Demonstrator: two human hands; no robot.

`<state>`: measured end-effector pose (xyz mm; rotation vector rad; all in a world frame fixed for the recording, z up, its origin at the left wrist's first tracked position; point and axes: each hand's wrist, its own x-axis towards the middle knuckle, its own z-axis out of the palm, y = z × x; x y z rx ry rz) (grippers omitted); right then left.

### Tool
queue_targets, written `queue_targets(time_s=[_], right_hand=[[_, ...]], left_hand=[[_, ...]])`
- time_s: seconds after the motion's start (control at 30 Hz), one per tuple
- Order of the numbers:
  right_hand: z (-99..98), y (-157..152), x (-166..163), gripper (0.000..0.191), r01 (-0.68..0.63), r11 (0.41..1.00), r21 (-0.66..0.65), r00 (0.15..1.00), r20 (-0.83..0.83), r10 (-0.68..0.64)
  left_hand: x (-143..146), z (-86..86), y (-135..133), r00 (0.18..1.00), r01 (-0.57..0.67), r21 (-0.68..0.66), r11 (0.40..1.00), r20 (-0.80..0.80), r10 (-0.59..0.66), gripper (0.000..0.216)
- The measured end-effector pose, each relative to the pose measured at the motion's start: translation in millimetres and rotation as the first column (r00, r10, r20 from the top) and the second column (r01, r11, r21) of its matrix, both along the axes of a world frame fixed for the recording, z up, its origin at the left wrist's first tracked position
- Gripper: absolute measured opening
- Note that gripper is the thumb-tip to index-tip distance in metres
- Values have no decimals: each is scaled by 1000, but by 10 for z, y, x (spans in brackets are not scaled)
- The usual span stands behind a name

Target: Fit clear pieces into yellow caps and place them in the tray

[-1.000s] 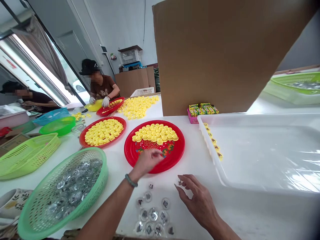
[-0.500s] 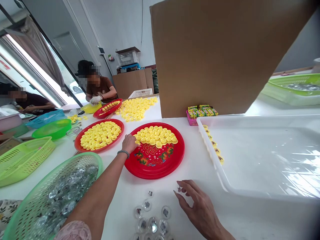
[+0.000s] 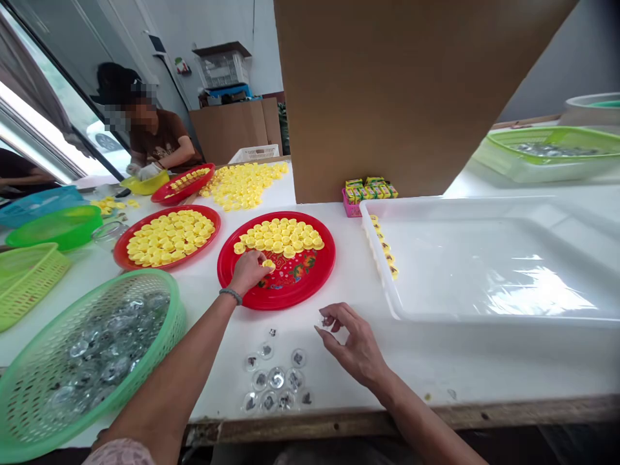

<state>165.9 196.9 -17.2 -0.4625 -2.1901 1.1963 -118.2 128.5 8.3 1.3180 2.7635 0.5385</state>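
Observation:
My left hand (image 3: 248, 272) pinches a small round yellow cap (image 3: 268, 265) over the red tray (image 3: 290, 294), which has a printed fruit pattern. Many more yellow caps (image 3: 285, 236) lie in rows on the tray's far half. Between the thumb and fingertips of my right hand (image 3: 352, 342) is a clear plastic disc (image 3: 324, 321), partly hidden, held just above the white table. Several clear discs with dark printed figures (image 3: 276, 378) lie on the table between my forearms. At left stands a green mesh basket (image 3: 174, 303) filled with similar clear pieces.
A large white tray (image 3: 465, 258) lies at right, with a row of yellow pieces (image 3: 386, 248) along its left side. A second red tray (image 3: 121, 258) of caps sits at left. Behind are a pink basket (image 3: 352, 208) of small packets and a cardboard panel (image 3: 387, 97). A co-worker (image 3: 159, 139) sits back left.
My left hand has drawn a yellow cap away from the left end of the rows, toward me. My right hand still holds the clear disc. The whole view has shifted.

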Motion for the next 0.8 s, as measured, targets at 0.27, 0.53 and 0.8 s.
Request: queue_targets(time_s=[0.27,0.53,0.8], right_hand=[[23,45,86,26,46,999,23,998,-44,-45],[-64,68,285,29,-23,994,104,995,96,13],[44,143,324,25,-169,972,162,946,303,114]], left_hand=[[1098,206,-191,919,358,254,898,73,-387,14],[1578,-210,-314,766,527,274,804,257,-589,13],[1502,-325,-436,694,335,386,860,517,-502,28]])
